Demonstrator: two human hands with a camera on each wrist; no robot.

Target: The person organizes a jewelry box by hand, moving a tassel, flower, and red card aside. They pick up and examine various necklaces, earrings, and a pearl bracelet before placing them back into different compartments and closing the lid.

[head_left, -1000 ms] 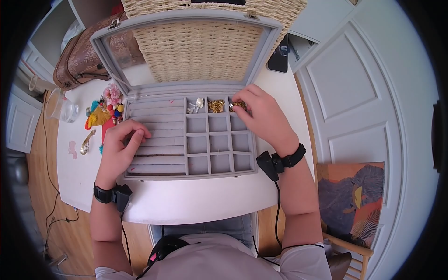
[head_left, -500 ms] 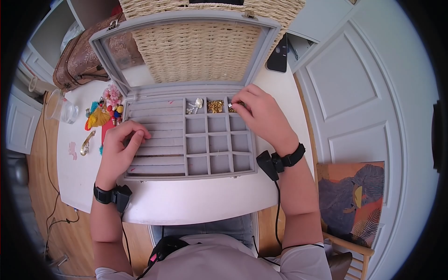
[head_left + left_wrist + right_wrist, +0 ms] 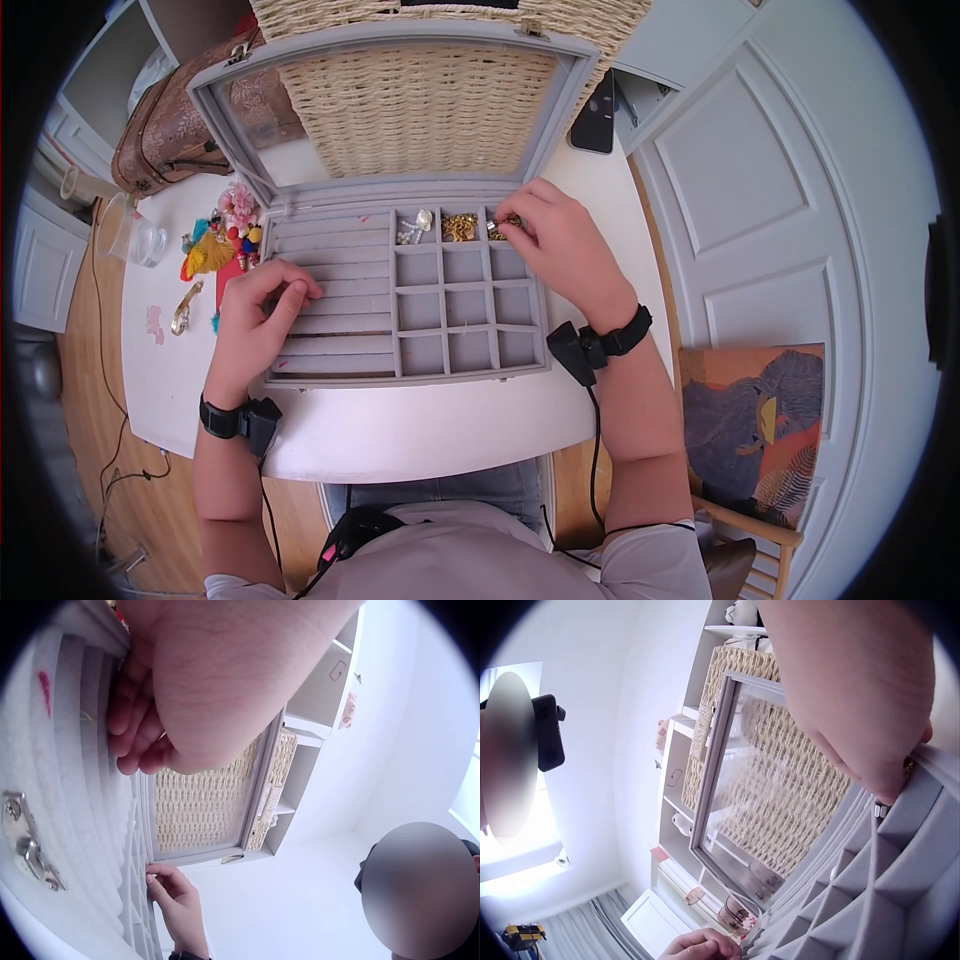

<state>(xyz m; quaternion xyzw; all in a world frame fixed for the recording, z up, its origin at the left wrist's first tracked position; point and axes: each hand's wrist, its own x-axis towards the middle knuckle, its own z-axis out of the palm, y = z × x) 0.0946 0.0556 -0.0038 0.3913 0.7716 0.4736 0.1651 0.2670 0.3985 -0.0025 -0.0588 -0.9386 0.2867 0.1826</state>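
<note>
A grey jewelry box [image 3: 330, 384] stands with its glass lid raised, ring rolls on its left and square compartments on its right. My right hand [image 3: 570, 240] reaches into the back right compartment, thumb and fingers pinching a gold chain [image 3: 909, 766] with a silver clasp [image 3: 881, 811]. Most of the chain is hidden by the fingers. Gold jewelry [image 3: 460, 228] fills the compartment beside it, and a pearl piece [image 3: 415, 228] lies one further left. My left hand [image 3: 262, 315] rests at the left edge over the ring rolls [image 3: 345, 322], fingers loosely curled, holding nothing.
Left of the box lie colorful tasselled trinkets [image 3: 212, 252], a gold hair clip [image 3: 184, 308] and a clear cup [image 3: 150, 243]. A brown patterned case [image 3: 180, 120] and a woven basket [image 3: 420, 115] stand behind. A phone [image 3: 593, 118] lies at the back right.
The right hand keeps its place at the back right compartment, with only slight finger movement around the chain. The left hand has not moved.
</note>
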